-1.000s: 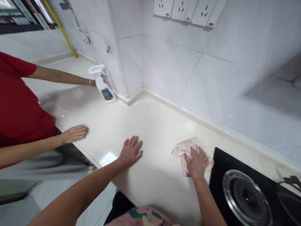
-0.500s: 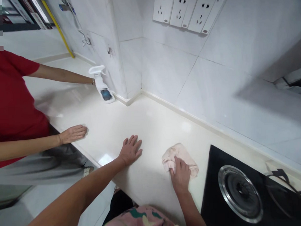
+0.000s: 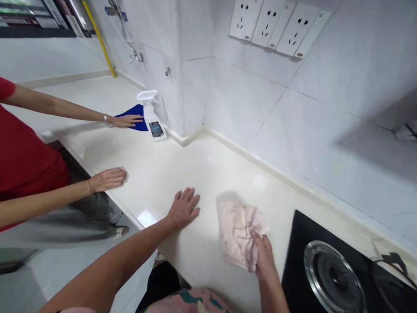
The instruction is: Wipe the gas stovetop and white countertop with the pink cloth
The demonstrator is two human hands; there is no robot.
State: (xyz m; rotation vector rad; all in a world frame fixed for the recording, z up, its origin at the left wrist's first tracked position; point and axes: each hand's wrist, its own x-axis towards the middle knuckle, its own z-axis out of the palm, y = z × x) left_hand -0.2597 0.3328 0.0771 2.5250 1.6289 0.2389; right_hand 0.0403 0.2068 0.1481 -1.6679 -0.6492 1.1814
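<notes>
My left hand lies flat and open on the cream countertop, fingers spread. My right hand grips the lower corner of a pale pink cloth and holds it lifted a little off the counter, just left of the black gas hob. The cloth hangs crumpled and casts a shadow behind it.
A person in a red shirt stands at the left. One of their hands rests on the counter edge, the other presses a blue cloth beside a white spray bottle. Wall sockets sit above the tiled corner.
My right hand has drawn the pink cloth leftward and toward me, then lifted it off the counter. The other person's far hand now shows on a blue cloth behind the spray bottle.
</notes>
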